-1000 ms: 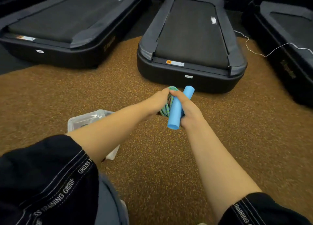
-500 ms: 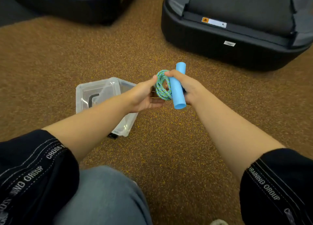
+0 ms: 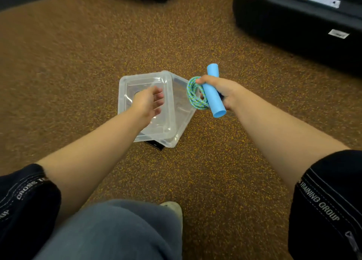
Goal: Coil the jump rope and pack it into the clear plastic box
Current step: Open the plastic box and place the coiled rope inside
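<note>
Change: my left hand (image 3: 149, 101) has let go of the jump rope (image 3: 195, 95), fingers spread above the clear plastic box (image 3: 123, 83).
Rope: coiled, clamped in my right hand (image 3: 225, 91).
Meaning: packing comes next.

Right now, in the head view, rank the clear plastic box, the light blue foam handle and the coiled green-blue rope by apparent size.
1. Clear plastic box, clearly largest.
2. and 3. Light blue foam handle and coiled green-blue rope: too alike to rank; the hand covers part of each.
</note>
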A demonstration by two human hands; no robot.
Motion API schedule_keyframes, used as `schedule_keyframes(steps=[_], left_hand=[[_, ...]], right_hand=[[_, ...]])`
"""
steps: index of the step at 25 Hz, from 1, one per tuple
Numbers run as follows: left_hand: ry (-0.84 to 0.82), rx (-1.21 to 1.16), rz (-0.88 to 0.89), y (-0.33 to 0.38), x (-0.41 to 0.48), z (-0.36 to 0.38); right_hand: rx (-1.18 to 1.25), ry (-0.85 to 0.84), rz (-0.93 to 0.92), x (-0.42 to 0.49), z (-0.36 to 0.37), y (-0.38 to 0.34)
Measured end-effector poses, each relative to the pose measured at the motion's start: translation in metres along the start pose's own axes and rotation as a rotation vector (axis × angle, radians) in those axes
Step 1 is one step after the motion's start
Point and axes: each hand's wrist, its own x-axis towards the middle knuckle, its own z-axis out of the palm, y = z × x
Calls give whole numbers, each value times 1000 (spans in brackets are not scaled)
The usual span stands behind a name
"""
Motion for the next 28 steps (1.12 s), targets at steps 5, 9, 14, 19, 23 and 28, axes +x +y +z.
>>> schedule_keyframes(steps=[5,9,14,19,23,28], left_hand=[[430,151,-18,-11,23,-31],[758,482,-124,-21,49,-57],[326,85,-336,-54,70,-93],[340,115,-270,-78,116,-112],[365,128,-200,-53,78,-80],[277,212,-116,-48,57,-33]], right_hand=[[-88,15,32,27,14,2],[-127,28,53,36,16,5],[-171,20,65,44,12,10],[-96,7,77,51,8,15],[-93,17,81,46,-11,14],[-116,78,88,22,-63,17]])
